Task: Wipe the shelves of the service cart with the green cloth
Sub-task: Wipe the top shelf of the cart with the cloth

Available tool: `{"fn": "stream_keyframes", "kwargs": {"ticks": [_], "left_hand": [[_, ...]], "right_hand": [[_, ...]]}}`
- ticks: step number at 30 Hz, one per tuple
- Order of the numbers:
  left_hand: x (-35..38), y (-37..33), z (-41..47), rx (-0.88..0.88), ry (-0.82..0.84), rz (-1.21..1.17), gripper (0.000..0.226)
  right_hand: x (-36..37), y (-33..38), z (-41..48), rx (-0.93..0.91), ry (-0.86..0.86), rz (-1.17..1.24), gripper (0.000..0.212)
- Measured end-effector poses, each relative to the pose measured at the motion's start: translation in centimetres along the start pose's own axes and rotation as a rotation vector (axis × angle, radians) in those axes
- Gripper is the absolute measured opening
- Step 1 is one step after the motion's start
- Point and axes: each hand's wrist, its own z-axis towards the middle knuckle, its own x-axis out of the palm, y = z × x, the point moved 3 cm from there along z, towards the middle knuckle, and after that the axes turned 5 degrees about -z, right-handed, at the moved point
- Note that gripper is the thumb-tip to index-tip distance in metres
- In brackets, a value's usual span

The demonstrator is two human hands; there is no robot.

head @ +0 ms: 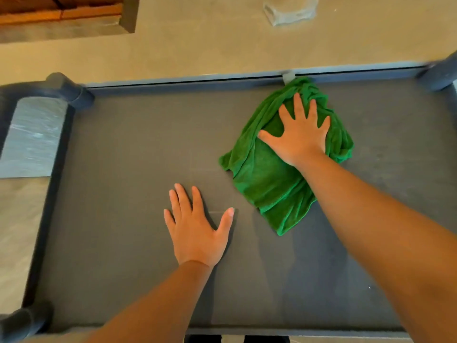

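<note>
Grey cart shelf (123,144) on beige floor (197,45); right hand (300,137) spread-fingered on green cloth (267,179), left hand (195,231) splayed flat.

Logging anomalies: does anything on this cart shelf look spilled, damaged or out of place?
Nothing stands out. The right hand presses the bunched green cloth on the shelf; the left hand rests flat nearby. No spill or damage shows.

Soft, fuzzy green cloth (269,179) on matt grey plastic shelf (128,149).
</note>
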Motion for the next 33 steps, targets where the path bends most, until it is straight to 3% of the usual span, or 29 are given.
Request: {"fn": "stream_keyframes", "kwargs": {"ticks": [7,12,17,21,26,30,33], "left_hand": [[-0.2,0.2,0.0,0.011,0.002,-0.063,0.114],[-0.5,0.3,0.0,0.031,0.047,-0.081,0.105],[-2.6,1.3,0.9,0.100,0.262,-0.117,0.110],[-4.9,1.8,1.7,0.111,0.416,-0.186,0.116],[-6.6,2.1,2.3,0.212,0.459,-0.072,0.117],[-5.4,2.8,1.8,0.290,0.409,0.261,0.118],[-4.3,2.5,1.5,0.267,0.381,0.324,0.122]], "right_hand": [[2.0,1.7,-5.3,-0.082,-0.049,-0.039,0.112],[4.5,3.3,-13.2,-0.236,0.066,-0.103,0.115],[6.3,5.7,-20.9,-0.419,0.182,-0.089,0.117],[7.1,11.7,-23.0,-0.496,0.197,-0.040,0.112],[7.1,17.1,-22.8,-0.482,0.206,0.035,0.107],[7.4,13.7,-23.9,-0.375,0.182,0.076,0.104],[7.8,10.0,-25.4,-0.280,0.178,0.091,0.105]]}}
